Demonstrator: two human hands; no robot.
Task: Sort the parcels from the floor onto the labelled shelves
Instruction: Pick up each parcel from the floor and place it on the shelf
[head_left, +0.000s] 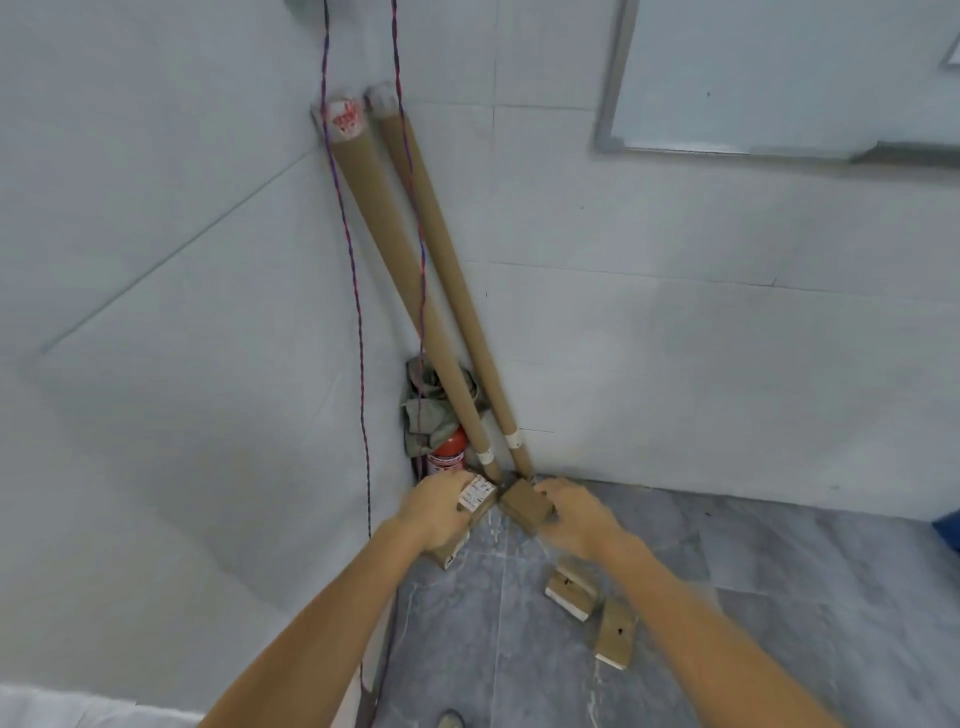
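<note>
Low in the wall corner by the grey tiled floor (779, 597), the left hand (434, 512) curls its fingers round a white-labelled brown cardboard parcel (477, 496), and the right hand (579, 514) grips a plain brown cardboard parcel (525, 506) beside it.

We see soft, even, cool light on the pale walls (156, 415) and grey floor (779, 597), with only faint shadows. Everything is slightly smeared: the left hand (441, 512), right hand (576, 519) and the parcels (524, 506) they grip have soft edges, and the board (779, 78) at top right blurs most. Wall seams (182, 248) bow toward the edges.
</note>
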